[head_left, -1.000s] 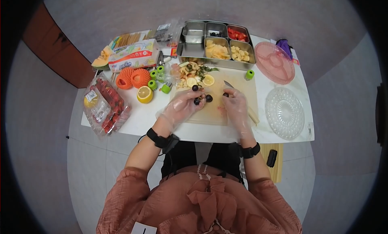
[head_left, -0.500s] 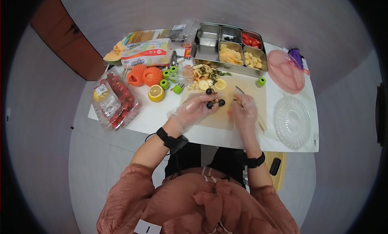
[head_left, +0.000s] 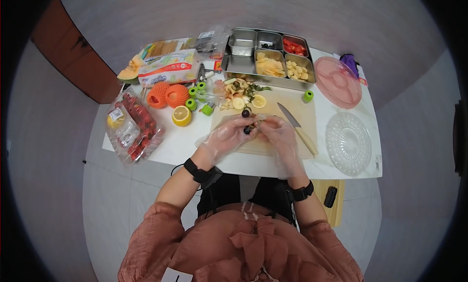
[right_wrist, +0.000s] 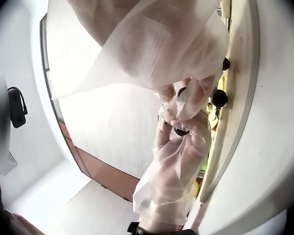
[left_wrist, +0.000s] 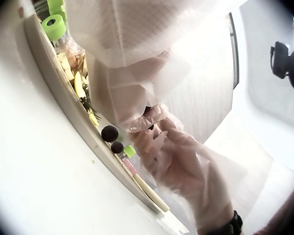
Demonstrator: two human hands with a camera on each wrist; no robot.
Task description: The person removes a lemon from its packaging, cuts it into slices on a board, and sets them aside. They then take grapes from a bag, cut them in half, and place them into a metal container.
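Observation:
Both hands wear clear plastic gloves and meet over the cutting board (head_left: 292, 99). My left hand (head_left: 230, 136) holds a small cluster of dark grapes (head_left: 247, 130). One grape (head_left: 245, 113) shows beyond its fingertips, and two grapes hang under the hands in the left wrist view, one of them this grape (left_wrist: 109, 133). My right hand (head_left: 280, 136) has its fingertips against the left ones. In the right wrist view its fingers curl around a dark grape (right_wrist: 182, 91), partly hidden. A knife (head_left: 290, 115) lies on the board right of the right hand.
Peel scraps (head_left: 239, 89) and a lemon slice (head_left: 259, 101) lie behind the hands. A steel tray (head_left: 234, 72) with compartments of cut fruit stands at the back. Right are a pink plate (head_left: 336, 82) and a clear plate (head_left: 348, 143); left, a lemon half (head_left: 182, 116) and boxed strawberries (head_left: 141, 118).
My right hand, earlier apart with a grape at its fingertips, has moved left to meet the left hand at the cluster. The knife it partly covered is now in full view.

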